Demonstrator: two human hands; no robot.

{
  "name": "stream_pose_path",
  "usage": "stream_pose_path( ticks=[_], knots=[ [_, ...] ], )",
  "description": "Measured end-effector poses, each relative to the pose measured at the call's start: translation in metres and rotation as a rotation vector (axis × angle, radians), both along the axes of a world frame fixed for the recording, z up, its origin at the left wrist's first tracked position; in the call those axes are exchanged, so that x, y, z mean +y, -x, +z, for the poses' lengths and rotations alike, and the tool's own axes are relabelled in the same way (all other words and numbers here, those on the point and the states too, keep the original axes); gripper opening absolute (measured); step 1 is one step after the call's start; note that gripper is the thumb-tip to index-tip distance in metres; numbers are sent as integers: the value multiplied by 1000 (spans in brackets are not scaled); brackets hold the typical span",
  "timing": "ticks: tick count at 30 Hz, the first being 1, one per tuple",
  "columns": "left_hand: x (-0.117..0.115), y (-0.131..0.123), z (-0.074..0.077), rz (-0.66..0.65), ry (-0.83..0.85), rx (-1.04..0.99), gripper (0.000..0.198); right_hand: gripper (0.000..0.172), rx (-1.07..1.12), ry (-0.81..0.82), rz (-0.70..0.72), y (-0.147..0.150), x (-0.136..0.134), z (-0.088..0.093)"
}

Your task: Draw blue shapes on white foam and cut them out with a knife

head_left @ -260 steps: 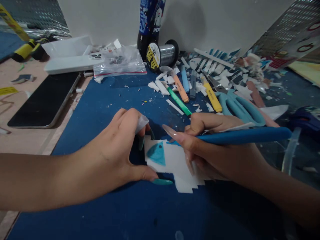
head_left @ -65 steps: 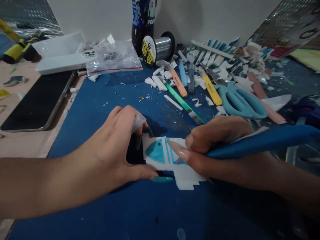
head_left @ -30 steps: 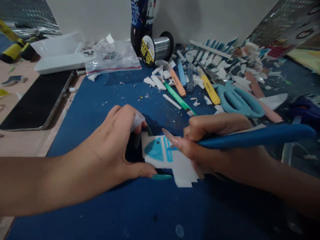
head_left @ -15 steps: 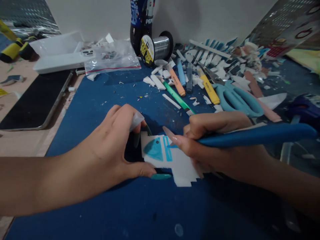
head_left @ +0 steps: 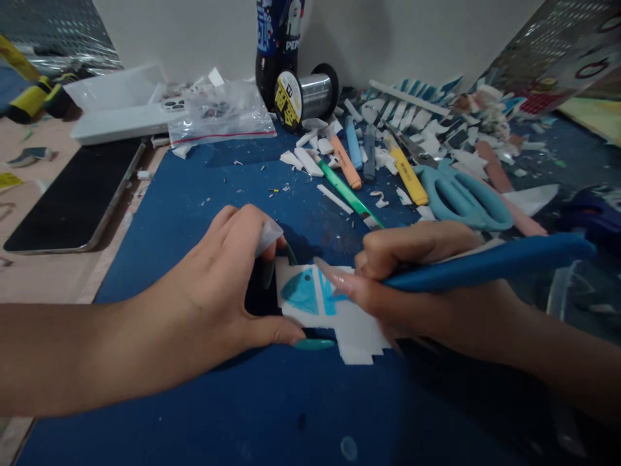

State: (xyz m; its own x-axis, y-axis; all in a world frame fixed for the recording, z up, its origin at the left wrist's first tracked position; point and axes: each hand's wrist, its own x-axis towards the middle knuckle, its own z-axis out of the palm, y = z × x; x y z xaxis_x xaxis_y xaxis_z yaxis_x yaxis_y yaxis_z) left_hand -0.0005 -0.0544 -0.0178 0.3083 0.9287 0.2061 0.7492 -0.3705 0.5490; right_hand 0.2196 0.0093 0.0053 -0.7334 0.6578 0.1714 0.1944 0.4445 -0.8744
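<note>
Operator: Method?
Inspector: Use short strokes with the blue pen (head_left: 485, 265); the blue stripe (head_left: 328, 302) right of the fish head (head_left: 301, 294) would likely smear if brushed.
Operator: Grip and position?
Inspector: Your right fingers (head_left: 373, 294) are closed around the pen, right of the fish head. Your left fingers (head_left: 250, 226) stand well apart to its left — thumb (head_left: 276, 331) on its near side — bracketing the white sheet (head_left: 359, 330), which lies flat on the tabletop (head_left: 194, 421). Firm contact unconfirmed.
</note>
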Motion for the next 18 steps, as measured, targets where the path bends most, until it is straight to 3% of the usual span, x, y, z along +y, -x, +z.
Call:
stream_pose_path(
  ticks=[3,8,12,18],
  knots=[
    [1,-1,0,0,-15,-3,57,46,-21,-39,-127,2,1,2],
    [1,-2,0,-3,-19,3,57,48,-41,-39,-59,2,1,4],
    [-1,-1,0,-6,-15,-8,57,47,-56,18,-152,2,-1,4],
    [0,1,-1,4,-2,-20,54,47,-37,30,-153,4,0,3]
  ],
)
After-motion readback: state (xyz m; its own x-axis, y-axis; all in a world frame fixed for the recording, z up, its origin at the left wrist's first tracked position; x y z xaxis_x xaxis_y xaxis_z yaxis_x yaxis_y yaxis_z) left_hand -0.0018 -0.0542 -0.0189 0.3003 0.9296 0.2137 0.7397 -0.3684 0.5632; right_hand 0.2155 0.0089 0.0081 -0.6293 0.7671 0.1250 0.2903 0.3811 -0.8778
